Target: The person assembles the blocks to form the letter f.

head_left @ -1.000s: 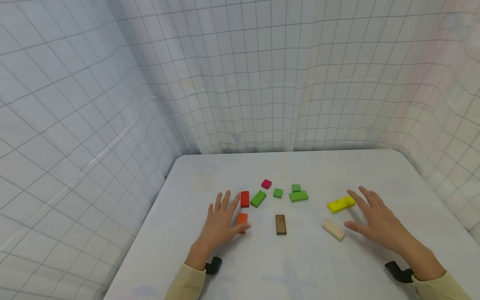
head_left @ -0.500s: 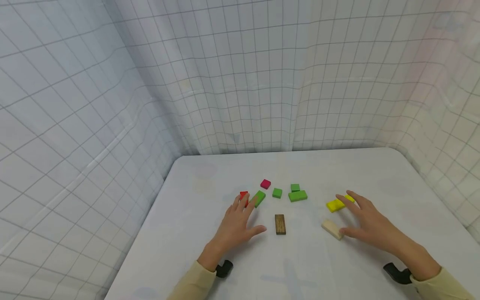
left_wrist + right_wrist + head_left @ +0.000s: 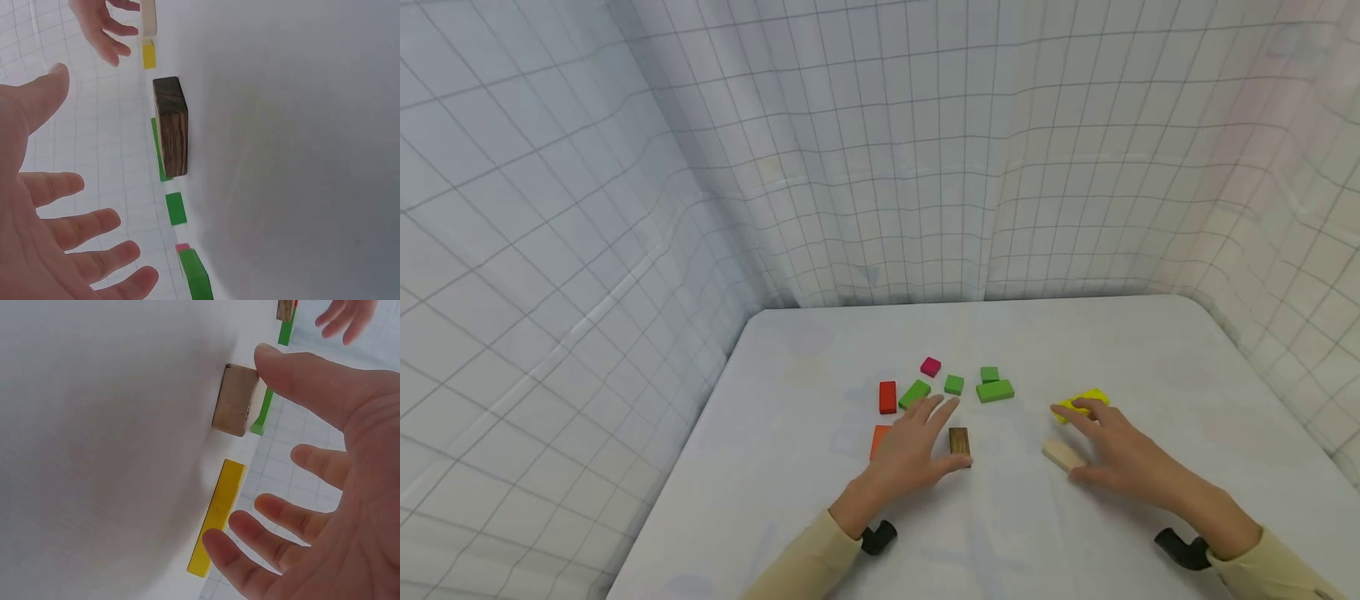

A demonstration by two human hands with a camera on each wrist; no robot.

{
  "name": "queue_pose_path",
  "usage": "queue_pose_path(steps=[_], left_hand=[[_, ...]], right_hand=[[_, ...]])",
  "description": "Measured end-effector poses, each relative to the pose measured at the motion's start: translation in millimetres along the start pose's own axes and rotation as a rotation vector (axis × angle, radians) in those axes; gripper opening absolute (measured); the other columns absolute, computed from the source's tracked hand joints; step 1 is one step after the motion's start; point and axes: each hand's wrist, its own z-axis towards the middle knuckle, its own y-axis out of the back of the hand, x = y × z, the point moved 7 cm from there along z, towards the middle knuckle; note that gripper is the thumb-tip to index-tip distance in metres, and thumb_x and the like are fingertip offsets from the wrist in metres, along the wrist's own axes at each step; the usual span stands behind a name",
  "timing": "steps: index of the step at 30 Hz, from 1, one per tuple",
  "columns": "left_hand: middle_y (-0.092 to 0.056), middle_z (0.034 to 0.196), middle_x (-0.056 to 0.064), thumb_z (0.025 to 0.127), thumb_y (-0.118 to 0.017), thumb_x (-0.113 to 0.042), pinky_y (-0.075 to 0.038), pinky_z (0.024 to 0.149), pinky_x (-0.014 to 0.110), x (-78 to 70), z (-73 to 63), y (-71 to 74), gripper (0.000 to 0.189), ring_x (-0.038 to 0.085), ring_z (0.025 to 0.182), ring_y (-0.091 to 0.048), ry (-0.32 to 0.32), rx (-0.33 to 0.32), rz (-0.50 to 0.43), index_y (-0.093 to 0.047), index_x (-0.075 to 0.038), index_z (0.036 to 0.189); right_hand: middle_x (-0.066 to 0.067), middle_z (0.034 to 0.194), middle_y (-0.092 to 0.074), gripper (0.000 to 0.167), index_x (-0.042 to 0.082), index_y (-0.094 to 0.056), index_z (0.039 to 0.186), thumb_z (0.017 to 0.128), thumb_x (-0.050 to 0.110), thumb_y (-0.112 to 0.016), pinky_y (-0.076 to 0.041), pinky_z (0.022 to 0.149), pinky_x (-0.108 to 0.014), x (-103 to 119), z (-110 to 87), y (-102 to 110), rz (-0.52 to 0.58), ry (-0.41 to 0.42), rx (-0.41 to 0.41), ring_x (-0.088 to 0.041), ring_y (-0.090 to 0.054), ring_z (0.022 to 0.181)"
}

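My left hand [image 3: 907, 450] hovers with spread fingers at the dark brown wooden block [image 3: 959, 442]; its thumb overlaps the block's near end in the head view. In the left wrist view, the brown block [image 3: 172, 128] stands apart from the fingers and thumb. My right hand [image 3: 1123, 454] spreads over the pale wooden block [image 3: 1062, 455] and the yellow block [image 3: 1093, 396]. In the right wrist view, the thumb is right at the pale block's [image 3: 234, 400] edge, and the fingers reach beside the yellow block [image 3: 215, 515]. Neither hand grips anything.
Left of the left hand lie a red block [image 3: 887, 397] and a partly hidden orange block [image 3: 880, 439]. Farther back are a green block [image 3: 914, 394], a small green block [image 3: 954, 384], another green block [image 3: 996, 391] and a crimson block [image 3: 931, 367]. Gridded curtains [image 3: 880, 167] surround the table [image 3: 820, 350].
My left hand has moved right, from over the orange block to the brown block. My right hand has shifted slightly left, closer over the pale and yellow blocks. The blocks stay put.
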Motion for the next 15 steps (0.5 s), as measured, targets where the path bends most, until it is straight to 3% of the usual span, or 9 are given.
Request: queue_pose_path(steps=[10, 15], left_hand=[[-0.039, 0.156, -0.001, 0.092, -0.063, -0.06, -0.04, 0.109, 0.044, -28.6, 17.7, -10.1, 0.081, 0.02, 0.144, -0.033, -0.019, 0.053, -0.022, -0.034, -0.024, 0.158], [-0.037, 0.157, -0.004, 0.094, -0.063, -0.057, -0.042, 0.108, 0.04, -46.0, 27.2, -17.3, 0.077, 0.016, 0.143, -0.033, -0.035, 0.089, -0.034, -0.033, -0.026, 0.159]], right_hand=[[-0.012, 0.124, -0.051, 0.09, 0.021, -0.049, 0.15, 0.072, 0.037, -0.091, -0.049, 0.073, -0.037, -4, 4.6, -15, 0.016, -0.107, 0.17, -0.02, -0.05, 0.095], [-0.008, 0.121, -0.052, 0.087, 0.02, -0.05, 0.149, 0.074, 0.039, -0.09, -0.044, 0.069, -0.031, -2, 3.7, -14, 0.04, -0.093, 0.194, -0.015, -0.046, 0.087]])
